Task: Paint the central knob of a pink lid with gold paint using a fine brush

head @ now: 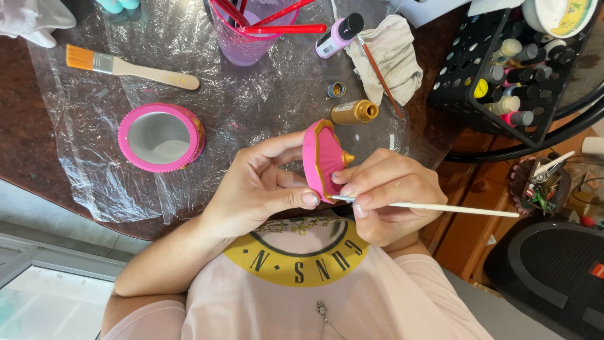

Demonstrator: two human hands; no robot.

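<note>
— Two hands, both busy?
— Both. Left hand [258, 186] closed around a pink lid [321, 160] with gold trim, thumb under the rim, fingers curled behind. Right hand [393, 192] pinched narrow on a thin white-handled brush [440, 206], forefinger resting against the lid's face.

— Whereabouts for the lid?
— Near the middle of the view, held up on edge above the table [25, 126], close to the chest. Gold knob pointing toward 3 o'clock. Brush tip touching the rim at about 5 o'clock on the lid, handle running off toward 3.

— And around it?
— At 9 o'clock from the lid, well apart, a round pink box [160, 137] with a pale inside, sitting on a crinkled plastic sheet [94, 176]. At 1 o'clock, near, a gold paint bottle [354, 112] lying on its side, with a small cap [336, 89] just beside it. Farther toward 1, a stained rag [390, 56] with a brown-handled brush [380, 72] laid across it. At 12, a pink-filled bottle [338, 34] with a black cap. At 11, a pink cup [248, 34] holding red sticks. At 10, far off, a flat brush [126, 66] with orange bristles.

— Anything at 2 o'clock?
— Black crate [462, 75], packed with small paint bottles.
</note>
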